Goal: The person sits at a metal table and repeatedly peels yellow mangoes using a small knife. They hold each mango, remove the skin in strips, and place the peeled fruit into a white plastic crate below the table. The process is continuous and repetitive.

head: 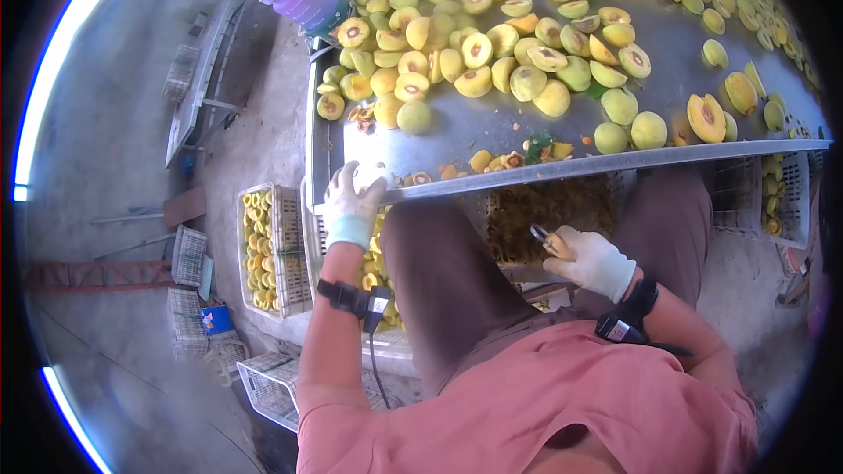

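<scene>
My left hand (355, 204), in a white glove with a pale green cuff, rests at the near left corner of the metal table (474, 128). Its fingers are spread near small fruit scraps (421, 178), and bright glare washes out the surface there. In front of my lap, below the table edge, my right hand (586, 260) is gloved too. It grips a pitting tool (553, 242) with a wooden handle and a looped metal blade. Halved yellow-green stone fruit (477, 51), apparently peaches, lie heaped across the table, many showing brown pit hollows.
A purple and teal bottle (303, 0) stands at the table's left edge. Crates of fruit halves flank my legs, at left (290, 250) and right (793, 197). Brown waste (546, 210) fills a container under the table. Another crate (267, 382) lies behind on the floor.
</scene>
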{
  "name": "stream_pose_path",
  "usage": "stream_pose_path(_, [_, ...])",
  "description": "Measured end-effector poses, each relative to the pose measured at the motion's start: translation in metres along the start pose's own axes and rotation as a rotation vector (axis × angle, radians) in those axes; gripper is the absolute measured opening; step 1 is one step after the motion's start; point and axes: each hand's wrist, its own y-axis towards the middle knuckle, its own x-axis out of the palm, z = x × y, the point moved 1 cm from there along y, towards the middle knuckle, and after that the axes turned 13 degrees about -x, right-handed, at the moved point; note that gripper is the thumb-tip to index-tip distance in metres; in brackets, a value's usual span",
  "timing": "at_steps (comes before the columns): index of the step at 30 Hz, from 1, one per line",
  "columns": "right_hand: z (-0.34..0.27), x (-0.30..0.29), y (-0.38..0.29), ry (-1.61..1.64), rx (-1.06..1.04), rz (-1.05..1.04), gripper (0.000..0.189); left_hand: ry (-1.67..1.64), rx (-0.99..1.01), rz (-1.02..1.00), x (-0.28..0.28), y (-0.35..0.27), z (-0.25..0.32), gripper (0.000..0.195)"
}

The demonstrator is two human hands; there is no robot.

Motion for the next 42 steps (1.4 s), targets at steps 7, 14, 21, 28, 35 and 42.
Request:
stream_pose_path(7, [0.003,-0.002,-0.001,0.026,-0.010,0.015,0.034,-0.152,0.191,0.033,0.077,0.068,0.080,0.067])
stream_pose_path(14, [-0.017,-0.016,0.018,0.606,0.397,0.182,0.027,-1.500,-0.068,-0.870,0.033,0.009,0.080,0.045])
stream_pose_path(21, [-0.071,-0.031,0.064,0.786,0.332,0.300,0.028,-1.705,-0.016,-1.058,0.001,-0.092,0.090,0.056])
stream_pose_path(28, [-0.065,-0.006,0.055,0.518,0.137,0.488,0.036,-1.661,0.036,-1.055,-0.009,-0.147,0.090,0.056])
stream_pose_path(35, [-0.107,-0.020,0.045,0.328,0.103,0.373,0.037,-1.058,0.422,-0.480,-0.009,-0.159,0.079,0.062])
stream_pose_path(42, [-0.117,0.002,0.025,-0.006,-0.032,0.240,0.031,-1.664,0.278,-0.552,-0.012,-0.163,0.072,0.057])
